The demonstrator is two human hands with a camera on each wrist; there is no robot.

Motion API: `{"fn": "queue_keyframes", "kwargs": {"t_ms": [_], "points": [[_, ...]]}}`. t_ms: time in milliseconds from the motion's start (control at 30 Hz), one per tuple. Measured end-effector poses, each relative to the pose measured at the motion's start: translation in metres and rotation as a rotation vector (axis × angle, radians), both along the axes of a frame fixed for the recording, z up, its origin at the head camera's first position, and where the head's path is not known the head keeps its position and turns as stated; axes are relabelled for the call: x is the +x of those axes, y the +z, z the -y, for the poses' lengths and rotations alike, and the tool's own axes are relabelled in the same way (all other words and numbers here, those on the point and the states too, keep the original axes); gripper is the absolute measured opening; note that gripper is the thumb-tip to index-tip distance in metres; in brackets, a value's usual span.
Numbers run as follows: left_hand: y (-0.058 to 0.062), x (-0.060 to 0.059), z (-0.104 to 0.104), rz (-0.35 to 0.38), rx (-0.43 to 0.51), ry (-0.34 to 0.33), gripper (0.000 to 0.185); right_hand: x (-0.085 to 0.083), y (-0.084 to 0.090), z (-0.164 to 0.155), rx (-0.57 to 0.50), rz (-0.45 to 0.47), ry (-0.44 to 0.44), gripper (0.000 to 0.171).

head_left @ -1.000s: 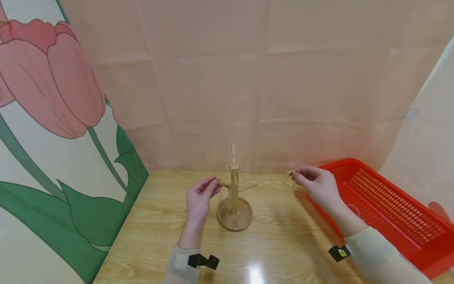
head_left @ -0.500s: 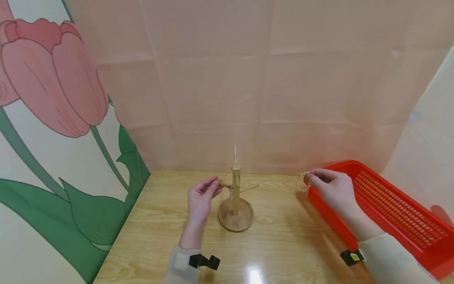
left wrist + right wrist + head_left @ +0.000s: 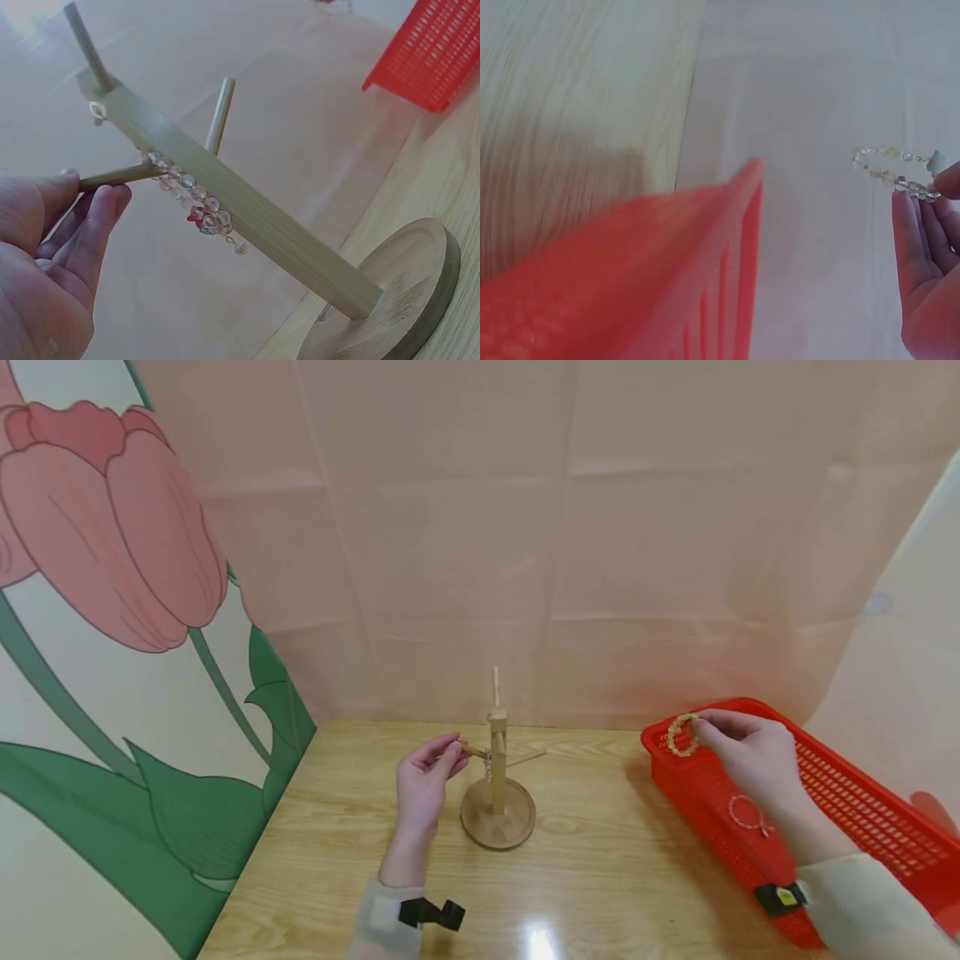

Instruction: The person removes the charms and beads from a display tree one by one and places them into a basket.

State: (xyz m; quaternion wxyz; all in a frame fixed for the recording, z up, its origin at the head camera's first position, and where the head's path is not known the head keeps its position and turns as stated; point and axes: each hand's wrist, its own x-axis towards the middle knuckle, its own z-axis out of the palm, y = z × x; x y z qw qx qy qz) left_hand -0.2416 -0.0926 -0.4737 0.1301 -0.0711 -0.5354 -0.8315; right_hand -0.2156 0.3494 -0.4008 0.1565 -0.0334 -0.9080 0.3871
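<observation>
A wooden jewelry stand (image 3: pixel 498 777) with a round base and several pegs stands upright on the table. My left hand (image 3: pixel 423 781) pinches the end of its left peg (image 3: pixel 112 178) between thumb and fingers. From that same peg hangs a pink and clear beaded bracelet (image 3: pixel 196 193), lying against the post. My right hand (image 3: pixel 753 756) pinches a yellowish beaded bracelet (image 3: pixel 682 735) over the far left corner of the red basket. In the right wrist view this bracelet (image 3: pixel 892 174) forms an open loop, with a pale charm close to the thumb.
The red plastic basket (image 3: pixel 708 835) with slotted sides stands on the right of the wooden table (image 3: pixel 600 877). Inside it lies a pale pink bracelet (image 3: pixel 745 812). A pinkish cloth backdrop (image 3: pixel 450 527) rises behind the table.
My right hand has moved right with the yellowish bracelet, from beside the basket to over its far left corner. The left hand has kept its grip on the peg.
</observation>
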Motion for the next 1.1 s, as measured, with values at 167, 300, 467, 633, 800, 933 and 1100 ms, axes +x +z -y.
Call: {"fn": "queue_keyframes", "kwargs": {"t_ms": [167,300,467,633,800,933,1100], "points": [[-0.001,0.000,0.001,0.001,0.003,-0.002,0.017,-0.001,0.001,-0.019,0.024,0.030,-0.014,0.050],[-0.001,0.000,0.001,-0.006,0.011,-0.002,0.017,-0.002,0.002,-0.030,0.043,0.047,0.027,0.047],[-0.001,-0.001,0.002,-0.017,0.016,-0.005,0.017,-0.006,0.000,-0.042,0.076,0.068,0.070,0.046],[-0.002,-0.001,0.002,-0.019,0.013,-0.004,0.017,-0.009,-0.004,-0.056,0.117,0.093,0.102,0.049],[-0.002,0.000,0.001,-0.009,0.012,-0.005,0.017,-0.014,-0.010,-0.070,0.158,0.094,0.134,0.047],[-0.001,0.000,0.001,-0.007,0.013,-0.004,0.017,-0.020,-0.017,-0.081,0.193,0.119,0.144,0.047],[0.000,0.001,0.001,-0.006,0.010,-0.007,0.017,-0.023,-0.022,-0.090,0.222,0.151,0.186,0.044]]}}
